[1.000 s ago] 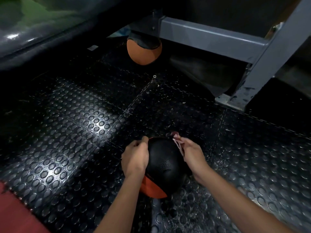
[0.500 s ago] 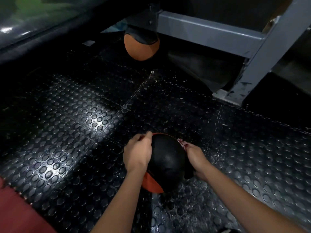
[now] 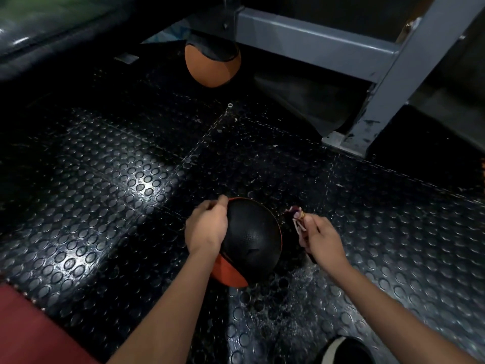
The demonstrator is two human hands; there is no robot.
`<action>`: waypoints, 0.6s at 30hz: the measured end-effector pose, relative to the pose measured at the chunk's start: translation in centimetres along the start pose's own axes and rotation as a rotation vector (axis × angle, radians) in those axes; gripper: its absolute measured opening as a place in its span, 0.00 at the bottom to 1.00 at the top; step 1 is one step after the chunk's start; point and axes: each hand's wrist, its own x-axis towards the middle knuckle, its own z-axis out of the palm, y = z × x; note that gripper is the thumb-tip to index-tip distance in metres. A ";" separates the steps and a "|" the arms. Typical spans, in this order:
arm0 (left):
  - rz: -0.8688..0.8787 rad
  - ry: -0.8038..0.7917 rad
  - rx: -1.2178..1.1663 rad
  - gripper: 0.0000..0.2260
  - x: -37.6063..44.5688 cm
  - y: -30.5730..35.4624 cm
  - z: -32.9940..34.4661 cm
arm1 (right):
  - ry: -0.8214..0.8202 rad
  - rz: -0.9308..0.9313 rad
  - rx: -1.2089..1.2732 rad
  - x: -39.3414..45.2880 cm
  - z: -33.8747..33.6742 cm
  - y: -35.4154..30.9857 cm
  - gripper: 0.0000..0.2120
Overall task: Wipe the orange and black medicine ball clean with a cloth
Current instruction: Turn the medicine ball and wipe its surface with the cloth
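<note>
An orange and black medicine ball sits on the black studded rubber floor, its black panel facing up and an orange panel at its lower left. My left hand rests against the ball's left side with curled fingers, steadying it. My right hand is just right of the ball, apart from it, and grips a small bunched cloth with a reddish-purple and white pattern. The cloth's tip points toward the ball.
A second orange and black ball lies farther back under a grey steel frame, whose foot stands at the right. A red mat fills the lower left corner. A shoe shows at the bottom right.
My right hand with the cloth has come off the ball's right side and moved a little to the right. The left hand stays on the ball.
</note>
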 end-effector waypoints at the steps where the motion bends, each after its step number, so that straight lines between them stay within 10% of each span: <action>1: -0.003 0.003 -0.001 0.19 0.0 0.0 0.1 | -0.004 0.059 0.058 0.1 -0.5 -0.3 0.16; 9: -0.007 0.006 -0.012 0.18 0.4 0.0 -0.1 | -0.113 0.683 1.031 0.1 -3.2 -1.1 0.22; 12: -0.016 0.005 -0.023 0.19 0.5 -0.1 -0.2 | -0.192 0.724 1.043 -0.4 -3.1 -1.2 0.34; 18: -0.012 0.006 -0.025 0.19 0.4 -0.1 -0.1 | -0.035 0.532 0.814 0.0 -1.9 -2.0 0.15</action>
